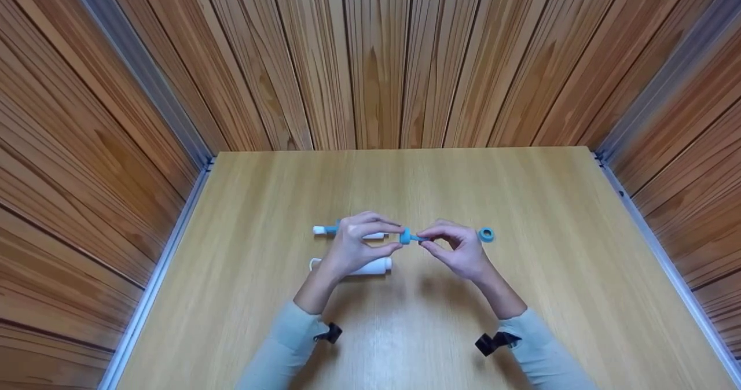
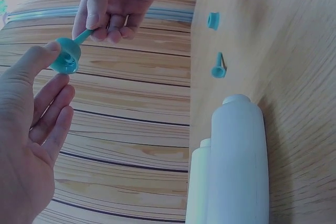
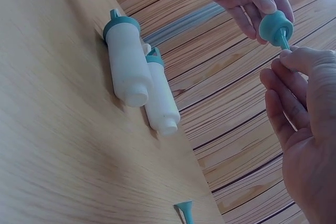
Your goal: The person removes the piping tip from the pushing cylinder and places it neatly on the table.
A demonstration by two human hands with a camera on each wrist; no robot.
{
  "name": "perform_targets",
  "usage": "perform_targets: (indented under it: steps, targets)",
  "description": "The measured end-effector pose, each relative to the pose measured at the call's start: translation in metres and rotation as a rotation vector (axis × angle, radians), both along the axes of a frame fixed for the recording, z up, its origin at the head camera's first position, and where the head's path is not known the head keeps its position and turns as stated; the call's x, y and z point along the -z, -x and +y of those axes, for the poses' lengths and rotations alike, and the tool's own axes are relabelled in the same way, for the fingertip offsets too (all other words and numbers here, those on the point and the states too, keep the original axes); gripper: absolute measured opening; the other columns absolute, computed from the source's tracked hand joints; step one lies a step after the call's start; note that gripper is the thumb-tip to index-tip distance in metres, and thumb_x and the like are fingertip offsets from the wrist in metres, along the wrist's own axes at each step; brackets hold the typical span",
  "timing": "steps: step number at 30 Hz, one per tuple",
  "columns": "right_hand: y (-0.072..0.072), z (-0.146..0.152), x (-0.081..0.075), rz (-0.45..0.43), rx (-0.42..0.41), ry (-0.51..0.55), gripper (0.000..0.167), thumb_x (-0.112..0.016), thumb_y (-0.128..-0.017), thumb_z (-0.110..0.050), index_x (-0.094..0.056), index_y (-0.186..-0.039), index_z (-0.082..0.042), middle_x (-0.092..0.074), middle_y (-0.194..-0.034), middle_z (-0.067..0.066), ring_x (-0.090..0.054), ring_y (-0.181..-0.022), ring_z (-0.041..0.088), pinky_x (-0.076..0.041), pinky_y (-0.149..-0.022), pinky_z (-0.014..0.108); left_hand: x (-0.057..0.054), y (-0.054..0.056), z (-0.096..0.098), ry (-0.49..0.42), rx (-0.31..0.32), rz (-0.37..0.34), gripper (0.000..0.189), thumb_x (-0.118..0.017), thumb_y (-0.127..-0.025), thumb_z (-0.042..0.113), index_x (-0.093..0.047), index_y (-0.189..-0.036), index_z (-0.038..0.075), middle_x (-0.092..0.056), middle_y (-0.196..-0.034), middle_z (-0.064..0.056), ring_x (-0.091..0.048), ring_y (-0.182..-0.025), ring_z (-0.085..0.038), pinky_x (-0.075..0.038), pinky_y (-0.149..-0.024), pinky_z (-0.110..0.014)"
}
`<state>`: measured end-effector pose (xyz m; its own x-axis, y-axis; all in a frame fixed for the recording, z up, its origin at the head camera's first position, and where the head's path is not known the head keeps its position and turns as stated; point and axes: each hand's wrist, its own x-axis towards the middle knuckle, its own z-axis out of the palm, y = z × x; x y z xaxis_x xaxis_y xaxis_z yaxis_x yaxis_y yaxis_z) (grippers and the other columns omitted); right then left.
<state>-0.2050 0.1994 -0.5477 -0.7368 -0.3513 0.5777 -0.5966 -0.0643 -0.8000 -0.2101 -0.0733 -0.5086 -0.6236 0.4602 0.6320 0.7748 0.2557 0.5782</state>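
Above the table, my left hand (image 1: 360, 241) pinches a hollow teal screw cap (image 2: 67, 56) between thumb and fingertips. Its open side shows in the left wrist view. My right hand (image 1: 457, 250) pinches the thin teal stem (image 3: 284, 39) that sticks out of the cap's other end. The two hands face each other, cap and stem lying roughly level between them. Under the left hand, a white plastic bottle (image 3: 128, 61) with a teal lower end lies on its side, and a slimmer white bottle (image 3: 161, 95) lies beyond it. My left hand partly hides both in the head view.
A teal ring-shaped cap (image 1: 486, 234) sits on the wooden table (image 1: 399, 187) beyond my right hand. Near it lies a small teal piece with a flared end (image 2: 218, 69). Wood-patterned walls (image 1: 370, 60) with metal rails enclose the table's back and sides.
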Motion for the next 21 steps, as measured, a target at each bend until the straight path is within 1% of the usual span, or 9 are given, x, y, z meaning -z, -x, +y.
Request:
perform_targets:
  steps: [6, 8, 12, 14, 17, 21]
  targets:
    - [0.0006, 0.0008, -0.0006, 0.005, 0.006, 0.007, 0.028, -0.071, -0.091, 0.028, -0.079, -0.113, 0.014, -0.084, -0.108, 0.008, -0.078, -0.102, 0.004, -0.065, -0.093, 0.019, -0.0008, -0.0003, 0.0013, -0.010, 0.004, -0.006, 0.027, -0.094, -0.092, 0.012, -0.088, -0.118, 0.006, -0.087, -0.114, -0.011, -0.082, -0.106, -0.027, -0.069, -0.096, -0.032]
    - [0.0005, 0.0002, -0.0013, 0.010, 0.005, 0.015, 0.027, -0.071, -0.090, 0.028, -0.079, -0.112, 0.014, -0.084, -0.107, 0.009, -0.077, -0.101, 0.004, -0.065, -0.093, 0.019, -0.0005, 0.0001, 0.0020, -0.016, 0.002, -0.002, 0.028, -0.095, -0.091, 0.012, -0.088, -0.117, 0.005, -0.087, -0.113, -0.011, -0.083, -0.106, -0.027, -0.069, -0.096, -0.034]
    - [0.0004, -0.0014, -0.0030, 0.023, 0.000, 0.027, 0.027, -0.071, -0.089, 0.029, -0.078, -0.111, 0.015, -0.083, -0.103, 0.015, -0.077, -0.100, 0.004, -0.065, -0.092, 0.018, 0.0005, 0.0009, 0.0036, -0.027, -0.002, 0.003, 0.028, -0.096, -0.090, 0.012, -0.088, -0.115, 0.004, -0.088, -0.112, -0.011, -0.083, -0.106, -0.027, -0.070, -0.095, -0.035]
    - [0.0004, -0.0018, -0.0037, 0.026, -0.003, 0.032, 0.027, -0.072, -0.089, 0.029, -0.078, -0.111, 0.015, -0.083, -0.103, 0.016, -0.078, -0.099, 0.007, -0.065, -0.091, 0.019, 0.0007, 0.0012, 0.0045, -0.032, -0.003, 0.008, 0.028, -0.096, -0.089, 0.012, -0.088, -0.115, 0.004, -0.088, -0.111, -0.011, -0.083, -0.106, -0.027, -0.070, -0.095, -0.036]
    - [-0.0002, -0.0021, -0.0047, 0.026, -0.005, 0.030, 0.028, -0.072, -0.088, 0.029, -0.078, -0.111, 0.015, -0.084, -0.105, 0.012, -0.079, -0.098, 0.009, -0.066, -0.091, 0.020, 0.0004, 0.0007, 0.0053, -0.032, -0.001, -0.003, 0.028, -0.096, -0.089, 0.012, -0.088, -0.115, 0.005, -0.088, -0.111, -0.010, -0.083, -0.106, -0.026, -0.070, -0.095, -0.035]
    - [-0.0014, -0.0030, -0.0061, 0.025, -0.012, 0.026, 0.029, -0.072, -0.089, 0.029, -0.079, -0.113, 0.014, -0.085, -0.108, 0.007, -0.079, -0.100, 0.007, -0.066, -0.092, 0.020, -0.0013, -0.0013, 0.0057, -0.020, -0.002, -0.036, 0.029, -0.096, -0.091, 0.014, -0.087, -0.117, 0.005, -0.087, -0.113, -0.010, -0.083, -0.108, -0.026, -0.069, -0.097, -0.034]
